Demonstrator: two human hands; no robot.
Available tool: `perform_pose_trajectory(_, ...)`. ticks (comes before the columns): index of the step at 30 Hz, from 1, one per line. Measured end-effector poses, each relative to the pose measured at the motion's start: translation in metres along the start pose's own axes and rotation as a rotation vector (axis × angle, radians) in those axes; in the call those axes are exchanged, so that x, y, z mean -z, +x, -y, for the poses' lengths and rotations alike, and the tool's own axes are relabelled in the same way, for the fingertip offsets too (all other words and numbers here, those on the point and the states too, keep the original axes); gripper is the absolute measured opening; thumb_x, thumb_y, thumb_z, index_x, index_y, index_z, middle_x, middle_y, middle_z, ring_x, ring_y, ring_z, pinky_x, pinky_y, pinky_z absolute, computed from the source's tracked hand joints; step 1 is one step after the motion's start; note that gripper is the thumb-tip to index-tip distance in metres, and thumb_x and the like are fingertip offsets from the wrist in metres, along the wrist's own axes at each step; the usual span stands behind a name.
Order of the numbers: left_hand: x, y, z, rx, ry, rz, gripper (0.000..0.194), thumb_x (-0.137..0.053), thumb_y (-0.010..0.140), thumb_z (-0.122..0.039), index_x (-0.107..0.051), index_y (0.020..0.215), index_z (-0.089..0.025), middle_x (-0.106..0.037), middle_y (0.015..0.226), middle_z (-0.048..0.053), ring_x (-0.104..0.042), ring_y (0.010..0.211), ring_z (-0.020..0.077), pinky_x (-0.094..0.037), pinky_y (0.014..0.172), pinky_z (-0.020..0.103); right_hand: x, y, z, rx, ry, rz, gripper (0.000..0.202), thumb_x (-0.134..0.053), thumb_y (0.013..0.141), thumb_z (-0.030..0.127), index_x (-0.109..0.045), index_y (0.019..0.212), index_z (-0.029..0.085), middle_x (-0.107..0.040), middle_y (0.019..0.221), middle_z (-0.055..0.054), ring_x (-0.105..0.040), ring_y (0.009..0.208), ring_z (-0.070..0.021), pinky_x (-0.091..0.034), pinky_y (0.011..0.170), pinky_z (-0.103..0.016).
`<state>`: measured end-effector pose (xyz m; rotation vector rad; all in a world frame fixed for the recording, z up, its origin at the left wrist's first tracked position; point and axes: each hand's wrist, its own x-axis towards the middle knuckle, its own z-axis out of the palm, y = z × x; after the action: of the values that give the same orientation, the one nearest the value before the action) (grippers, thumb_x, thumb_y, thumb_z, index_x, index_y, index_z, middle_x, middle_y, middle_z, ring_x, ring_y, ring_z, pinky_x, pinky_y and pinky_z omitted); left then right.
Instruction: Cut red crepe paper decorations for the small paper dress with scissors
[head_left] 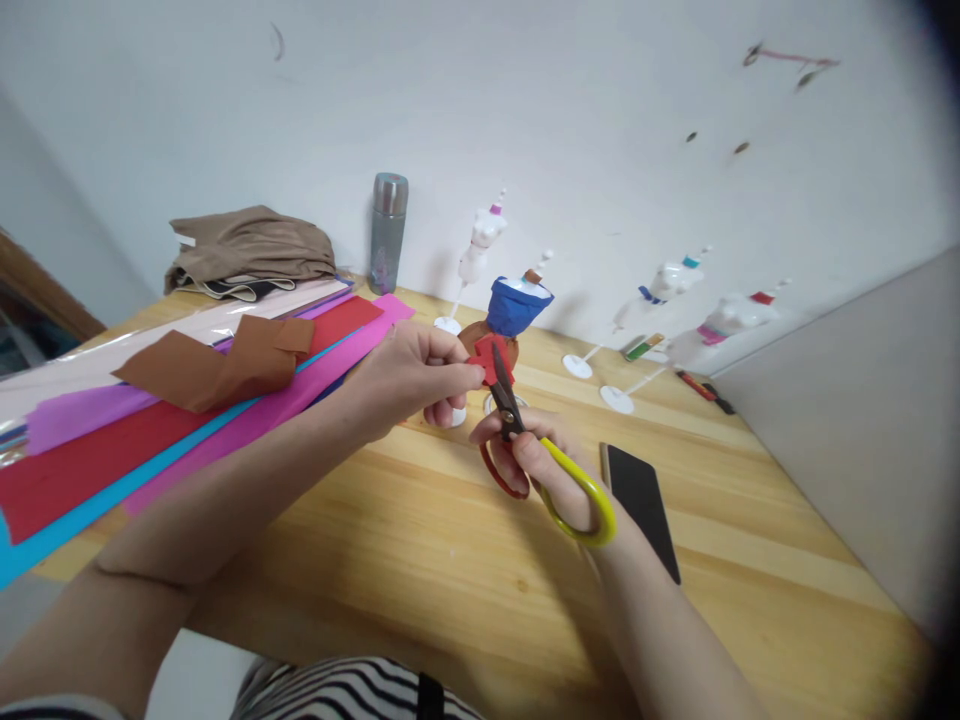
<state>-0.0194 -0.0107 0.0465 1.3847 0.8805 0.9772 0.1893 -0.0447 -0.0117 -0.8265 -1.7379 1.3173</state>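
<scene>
My left hand (pixel 420 372) pinches a small piece of red paper (pixel 491 358) between thumb and fingers. In my right hand (pixel 536 458) is a pair of scissors (pixel 508 415) with one yellow and one red handle loop. Their dark blades reach up against the red piece; whether they are cutting into it I cannot tell. Just behind stands a small white dress form (pixel 533 279) wearing a blue bodice (pixel 517 305) and a brown lower part (pixel 480 337), partly hidden by my hand and the red piece.
Other mini dress forms stand behind: one white (pixel 484 232), two at right (pixel 671 279). A black phone (pixel 641 505) lies right of my hand. Coloured sheets (pixel 187 430) with a brown piece (pixel 225 365), folded brown cloth (pixel 251 245) and a grey flask (pixel 388 235) occupy the left.
</scene>
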Motion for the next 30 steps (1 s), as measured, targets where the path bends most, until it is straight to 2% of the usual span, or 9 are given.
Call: perform_pose_trajectory(30,0.0018,-0.0005,0.0002,-0.043,-0.039,0.003,0.022,-0.071,0.070,-0.019,-0.061,0.050,-0.015,-0.062,0.044,-0.001,-0.053,0.036,0.0068,-0.041,0.038,0.016,0.0008,-0.0004,0.0033,-0.013,0.021,0.023,0.053,-0.061,0.095,0.070,-0.068,0.088,0.017,-0.042,0.047,0.008,-0.035,0.038,-0.0082,-0.022,0.041,-0.023)
